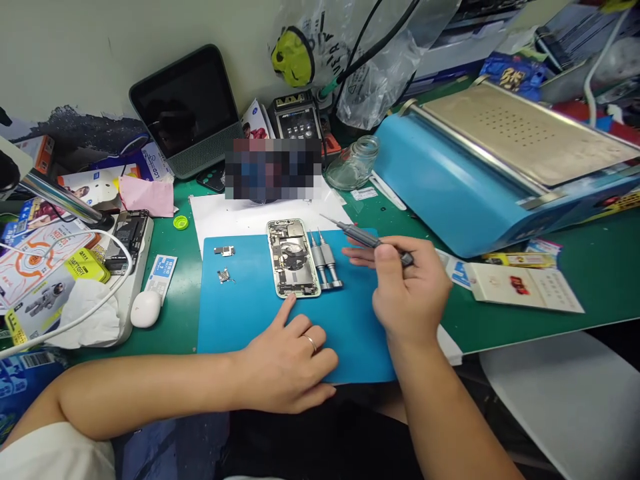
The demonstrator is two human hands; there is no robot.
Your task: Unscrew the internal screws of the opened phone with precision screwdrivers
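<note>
An opened phone (294, 259) lies on a blue mat (240, 333) with its inner parts showing. My left hand (290, 363) wears a ring and holds nothing; its index finger stretches out to the phone's lower edge, the others bend loosely. Raised right of the phone, my right hand (411, 287) grips a grey precision screwdriver (361, 235), its thin tip pointing up and left. Two silver screwdrivers (326, 261) lie side by side along the phone's right edge. Left of the phone are a small board piece (225, 251) and another small metal part (225, 275).
A large blue machine with a metal plate (530, 133) occupies the right. Behind the mat are white paper (220, 213), a glass jar (354, 160) and a tablet-like screen (187, 107). A white earbud case (145, 309), boxes and a cable crowd the left; a card packet (525, 288) lies right.
</note>
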